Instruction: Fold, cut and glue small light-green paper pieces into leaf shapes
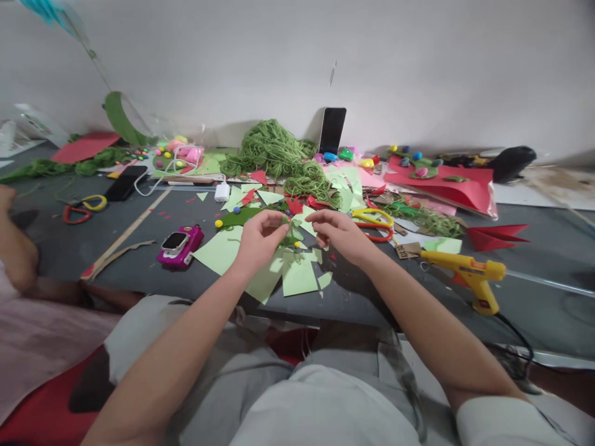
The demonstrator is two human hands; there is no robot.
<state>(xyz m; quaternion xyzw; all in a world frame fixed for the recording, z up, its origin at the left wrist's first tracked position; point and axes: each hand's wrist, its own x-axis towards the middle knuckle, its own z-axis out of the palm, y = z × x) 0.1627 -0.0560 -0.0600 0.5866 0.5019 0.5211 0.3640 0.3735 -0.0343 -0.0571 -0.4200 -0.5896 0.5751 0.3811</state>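
Observation:
My left hand pinches a small green leaf-like piece between thumb and fingertips. Just across from it, my right hand is half curled with its fingers apart, and I see nothing in it. Beneath both hands lie pale green paper pieces. Behind the left hand rests a dark green curved strip with small yellow and blue balls along it. Red-and-yellow scissors lie just beyond my right hand, their blades partly hidden among scraps.
A yellow glue gun with a cord lies to the right. Tangled green yarn is heaped at the back, near a leaning phone. On the left are a purple device, more scissors and another person's arm.

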